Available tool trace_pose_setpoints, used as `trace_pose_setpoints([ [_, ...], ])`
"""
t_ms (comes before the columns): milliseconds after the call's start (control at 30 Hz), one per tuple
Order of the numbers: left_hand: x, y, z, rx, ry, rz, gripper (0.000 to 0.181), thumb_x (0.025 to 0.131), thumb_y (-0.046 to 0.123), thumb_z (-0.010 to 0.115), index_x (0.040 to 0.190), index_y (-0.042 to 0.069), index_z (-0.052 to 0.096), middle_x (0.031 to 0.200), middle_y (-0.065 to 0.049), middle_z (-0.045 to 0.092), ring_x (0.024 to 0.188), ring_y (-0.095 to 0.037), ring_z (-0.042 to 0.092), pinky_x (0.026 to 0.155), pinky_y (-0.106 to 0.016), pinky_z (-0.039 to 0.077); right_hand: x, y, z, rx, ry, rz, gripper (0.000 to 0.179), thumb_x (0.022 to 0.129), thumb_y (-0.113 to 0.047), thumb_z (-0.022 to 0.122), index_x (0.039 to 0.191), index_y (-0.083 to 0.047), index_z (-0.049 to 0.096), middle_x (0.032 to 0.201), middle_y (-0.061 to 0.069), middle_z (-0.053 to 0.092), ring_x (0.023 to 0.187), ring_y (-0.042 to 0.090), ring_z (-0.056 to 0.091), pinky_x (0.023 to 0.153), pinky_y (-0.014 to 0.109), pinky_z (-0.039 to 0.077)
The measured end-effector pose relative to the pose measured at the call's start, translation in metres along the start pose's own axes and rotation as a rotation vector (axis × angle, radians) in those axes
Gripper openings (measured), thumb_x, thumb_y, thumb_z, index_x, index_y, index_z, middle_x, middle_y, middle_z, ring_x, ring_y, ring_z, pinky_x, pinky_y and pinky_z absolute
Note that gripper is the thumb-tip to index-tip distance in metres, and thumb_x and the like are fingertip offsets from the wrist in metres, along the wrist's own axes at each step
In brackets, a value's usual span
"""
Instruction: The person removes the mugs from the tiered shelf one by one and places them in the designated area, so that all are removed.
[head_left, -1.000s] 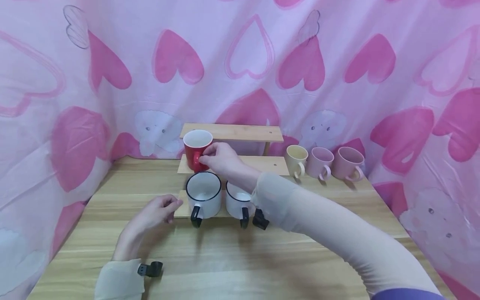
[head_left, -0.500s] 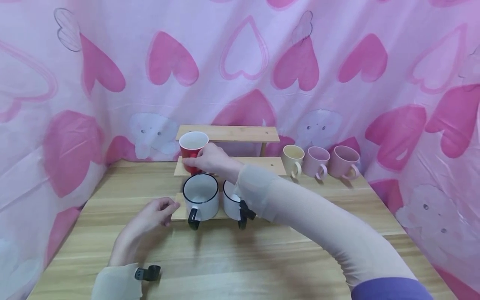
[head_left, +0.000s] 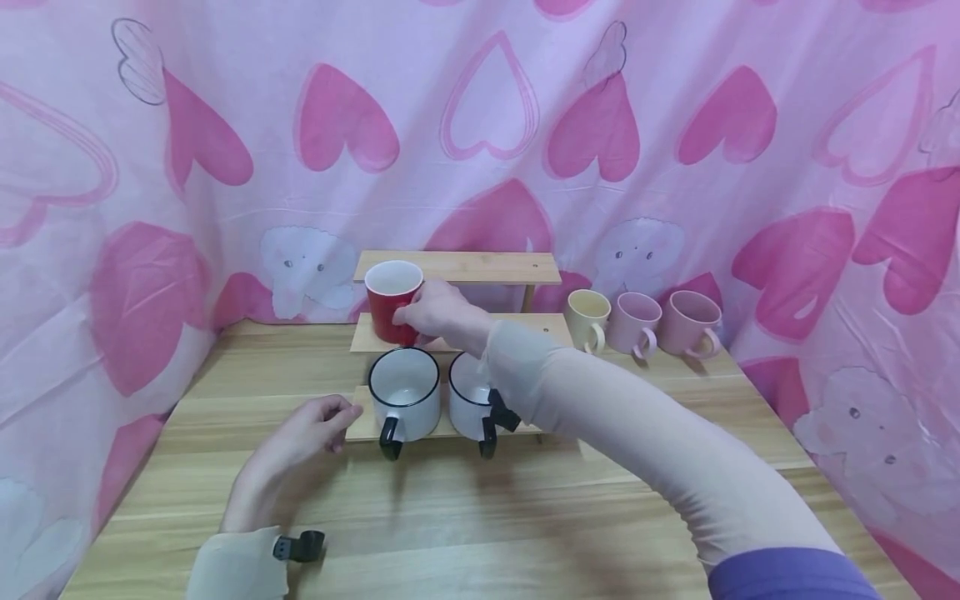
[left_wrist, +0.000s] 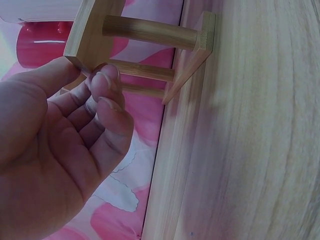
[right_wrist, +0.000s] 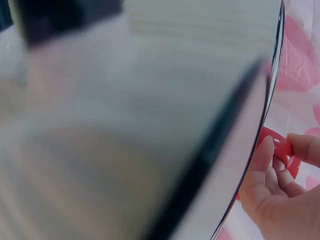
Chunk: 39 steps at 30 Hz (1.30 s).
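A red mug point(head_left: 384, 315) with a white inside stands on the middle step of a three-step wooden rack point(head_left: 465, 267), at its left end. My right hand point(head_left: 444, 313) pinches its handle point(right_wrist: 281, 144) between thumb and fingers, as the right wrist view shows. On the bottom step in front are two white mugs with black rims and handles, a left one point(head_left: 418, 417) and a right one point(head_left: 463, 414), partly covered by my right forearm. My left hand point(head_left: 309, 427) pinches the left corner of the bottom step point(left_wrist: 90, 45) with thumb and curled fingers.
Right of the rack, a cream mug point(head_left: 579, 315), a light pink mug point(head_left: 627, 323) and a darker pink mug point(head_left: 682, 323) stand in a row on the wooden table point(head_left: 450, 525). A pink heart-patterned curtain point(head_left: 675, 200) hangs behind and on both sides.
The red mug has turned so its handle, facing forward a second ago, now points right behind my right fingers. My left hand keeps its place at the rack corner.
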<state>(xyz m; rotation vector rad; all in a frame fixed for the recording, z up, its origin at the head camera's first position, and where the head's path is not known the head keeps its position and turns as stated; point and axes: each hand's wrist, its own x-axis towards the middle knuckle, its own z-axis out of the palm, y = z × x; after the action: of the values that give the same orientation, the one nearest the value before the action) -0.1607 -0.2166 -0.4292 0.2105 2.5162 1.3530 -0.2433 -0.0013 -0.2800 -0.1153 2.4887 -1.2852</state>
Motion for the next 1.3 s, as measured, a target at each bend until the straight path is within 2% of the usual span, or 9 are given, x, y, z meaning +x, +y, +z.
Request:
trace_pose_setpoints([
  [167, -0.001, 0.0, -0.001, -0.004, 0.004, -0.003, 0.041, 0.101, 0.04, 0.051, 0.091, 0.001, 0.059, 0.069, -0.007, 0.054, 0.067, -0.021, 0.051, 0.064, -0.033, 0.043, 0.004, 0.002, -0.008, 0.032, -0.031, 0.0, 0.02, 0.091, -0.016, 0.071, 0.102, 0.001, 0.068, 0.102, 0.009, 0.064, 0.094, 0.026, 0.061, 0.08, 0.034, 0.054],
  [367, -0.001, 0.002, -0.001, -0.01, -0.007, 0.003, 0.042, 0.101, 0.04, 0.051, 0.092, 0.0, 0.058, 0.07, -0.007, 0.053, 0.067, -0.022, 0.05, 0.064, -0.035, 0.042, 0.005, 0.002, -0.018, 0.079, -0.034, 0.009, 0.022, 0.093, -0.017, 0.069, 0.106, 0.001, 0.069, 0.099, 0.01, 0.064, 0.096, 0.028, 0.06, 0.089, 0.04, 0.051],
  [500, -0.002, 0.003, 0.0, -0.025, -0.005, -0.014, 0.042, 0.101, 0.04, 0.051, 0.092, 0.0, 0.059, 0.07, -0.007, 0.053, 0.069, -0.022, 0.05, 0.066, -0.036, 0.041, 0.003, 0.001, -0.027, 0.088, -0.028, -0.012, 0.021, 0.093, -0.019, 0.069, 0.105, -0.002, 0.07, 0.099, 0.009, 0.065, 0.096, 0.027, 0.06, 0.088, 0.038, 0.051],
  [700, -0.001, 0.002, -0.001, -0.015, -0.004, 0.0, 0.04, 0.102, 0.039, 0.051, 0.092, 0.0, 0.058, 0.07, -0.007, 0.054, 0.068, -0.021, 0.051, 0.065, -0.036, 0.043, -0.006, -0.001, -0.046, 0.074, -0.037, -0.059, 0.02, 0.094, -0.022, 0.068, 0.1, -0.003, 0.071, 0.097, 0.009, 0.066, 0.098, 0.026, 0.06, 0.086, 0.034, 0.052],
  [933, -0.001, 0.002, 0.001, -0.051, -0.01, 0.013, 0.042, 0.102, 0.039, 0.051, 0.091, -0.002, 0.057, 0.069, -0.006, 0.052, 0.068, -0.022, 0.05, 0.066, -0.035, 0.042, -0.032, 0.004, -0.083, 0.146, -0.044, -0.126, 0.023, 0.095, -0.022, 0.067, 0.096, 0.001, 0.07, 0.093, 0.014, 0.066, 0.104, 0.025, 0.059, 0.082, 0.032, 0.053],
  [1033, -0.002, 0.002, 0.001, -0.055, -0.014, 0.005, 0.042, 0.102, 0.038, 0.051, 0.091, -0.002, 0.057, 0.069, -0.007, 0.052, 0.068, -0.021, 0.05, 0.066, -0.035, 0.042, -0.048, 0.012, -0.101, 0.137, -0.016, -0.167, 0.024, 0.095, -0.02, 0.067, 0.093, 0.003, 0.07, 0.09, 0.016, 0.067, 0.1, 0.024, 0.061, 0.085, 0.032, 0.05],
  [1167, -0.003, 0.003, 0.0, -0.056, -0.016, -0.023, 0.041, 0.102, 0.039, 0.052, 0.092, 0.0, 0.058, 0.07, -0.008, 0.053, 0.068, -0.022, 0.05, 0.066, -0.035, 0.042, -0.068, 0.026, -0.124, 0.138, 0.032, -0.215, 0.024, 0.096, -0.021, 0.065, 0.099, 0.002, 0.069, 0.091, 0.016, 0.069, 0.094, 0.025, 0.064, 0.089, 0.039, 0.046],
  [1300, -0.003, 0.004, 0.001, -0.058, -0.012, 0.0, 0.04, 0.101, 0.039, 0.052, 0.091, 0.001, 0.058, 0.07, -0.009, 0.053, 0.067, -0.022, 0.049, 0.064, -0.035, 0.041, -0.087, 0.042, -0.145, 0.167, 0.075, -0.245, 0.028, 0.096, -0.026, 0.065, 0.103, 0.001, 0.069, 0.095, 0.015, 0.07, 0.096, 0.025, 0.064, 0.094, 0.042, 0.042],
])
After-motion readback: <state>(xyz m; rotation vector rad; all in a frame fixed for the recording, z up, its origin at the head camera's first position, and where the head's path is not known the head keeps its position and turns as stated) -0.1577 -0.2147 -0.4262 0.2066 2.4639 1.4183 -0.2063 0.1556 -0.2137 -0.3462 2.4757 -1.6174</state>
